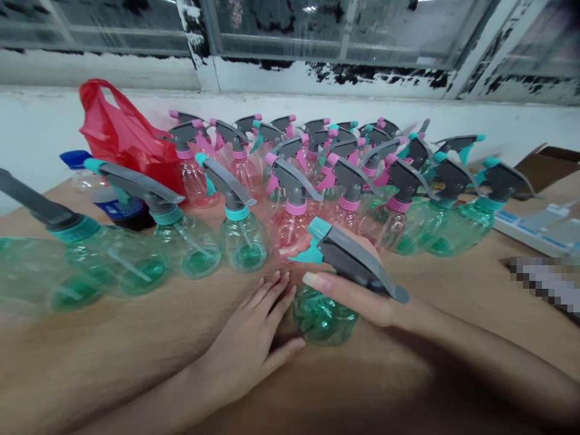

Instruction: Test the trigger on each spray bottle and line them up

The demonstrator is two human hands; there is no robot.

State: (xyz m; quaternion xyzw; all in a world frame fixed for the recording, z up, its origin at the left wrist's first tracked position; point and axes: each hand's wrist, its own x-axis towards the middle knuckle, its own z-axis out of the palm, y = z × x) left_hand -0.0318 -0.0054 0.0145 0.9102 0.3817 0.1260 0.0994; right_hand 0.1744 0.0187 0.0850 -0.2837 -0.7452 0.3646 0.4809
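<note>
In front of me is a clear green spray bottle [324, 317] with a grey and teal trigger head. Around the neck of this bottle, just below the head, my right hand [362, 299] is closed, its thumb across the near side. My left hand [258, 332] lies flat on the wooden table [149, 356], fingers stretched out toward the bottles, just left of the held bottle. Nothing is in it. Beyond the fingertips stands another green spray bottle [244, 241] with a teal collar, and a pink spray bottle [290, 226] with a pink collar is beside it.
Several pink and green spray bottles crowd the back of the table. At the left are a red plastic bag [131, 139], a blue-capped bottle [77, 169] and more green bottles. An open cardboard box [550, 166] and a white-and-blue box [539, 229] lie right, below the windows [339, 30].
</note>
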